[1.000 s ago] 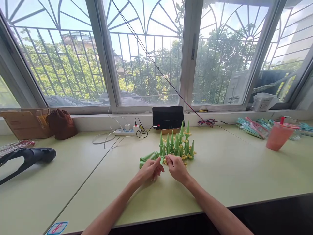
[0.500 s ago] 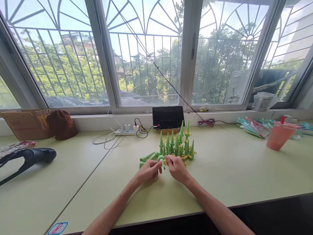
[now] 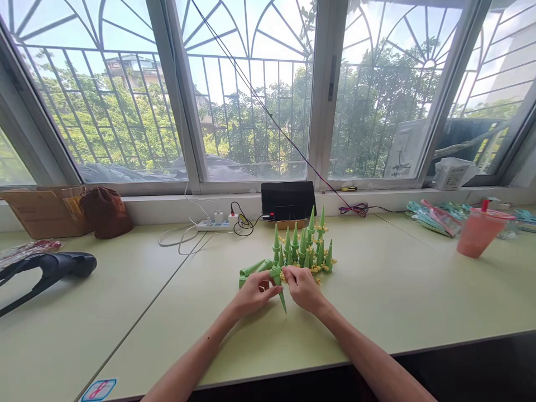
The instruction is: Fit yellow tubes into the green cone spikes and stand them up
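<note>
My left hand (image 3: 256,293) is closed on a green plant watering spike (image 3: 281,295), whose point slants down and a little right over the table. Beside its wide upper end, my right hand (image 3: 302,287) has thumb and finger pinched together. What that pinch holds is mostly hidden; a bit of yellow shows by the fingertips. Just behind my hands several green spikes (image 3: 295,240) stand points up, with small yellow valves (image 3: 321,228) on their sides. Left of them, ribbed green tubes (image 3: 251,269) lie partly behind my left hand.
A black tablet (image 3: 288,200) leans at the windowsill, with a white power strip (image 3: 218,223) and cables to its left. Far right are a pink cup (image 3: 481,233) and plastic-wrapped items (image 3: 435,216). At left lie a black curved object (image 3: 54,269), a brown bag (image 3: 105,212) and a cardboard box (image 3: 44,213).
The spike in my left hand has tilted, its point swinging down and right. My left fingers have shifted on it. My right hand has stayed in place.
</note>
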Motion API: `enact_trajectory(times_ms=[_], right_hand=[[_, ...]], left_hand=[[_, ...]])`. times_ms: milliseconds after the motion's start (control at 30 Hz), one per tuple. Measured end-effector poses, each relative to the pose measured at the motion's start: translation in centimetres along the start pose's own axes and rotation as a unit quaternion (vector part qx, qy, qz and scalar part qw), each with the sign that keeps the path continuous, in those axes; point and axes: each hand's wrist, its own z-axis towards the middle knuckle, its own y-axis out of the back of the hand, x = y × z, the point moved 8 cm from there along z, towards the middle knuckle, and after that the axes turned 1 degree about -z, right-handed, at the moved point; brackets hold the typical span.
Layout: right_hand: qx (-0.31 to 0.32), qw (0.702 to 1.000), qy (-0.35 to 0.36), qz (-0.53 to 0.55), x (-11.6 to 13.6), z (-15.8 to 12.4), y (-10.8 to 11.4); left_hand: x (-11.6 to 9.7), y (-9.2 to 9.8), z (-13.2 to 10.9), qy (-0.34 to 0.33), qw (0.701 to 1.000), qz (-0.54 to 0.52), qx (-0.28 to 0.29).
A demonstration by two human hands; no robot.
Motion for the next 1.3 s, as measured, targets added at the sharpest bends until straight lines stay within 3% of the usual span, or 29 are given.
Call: enact_trajectory(times_ms=[300, 567, 1300], right_hand=[[-0.004, 1.000, -0.007, 0.020, 0.1, 0.1, 0.2], [-0.002, 1.000, -0.004, 0.029, 0.3, 0.1, 0.3], [0.020, 0.999, 0.001, 0.041, 0.6, 0.1, 0.1]], left_hand=[[-0.1, 0.7, 0.0, -0.032, 0.996, 0.063, -0.050], [-1.0, 0.8, 0.0, -0.052, 0.996, 0.061, -0.051], [-0.7, 1.2, -0.1, -0.106, 0.980, 0.139, -0.095]])
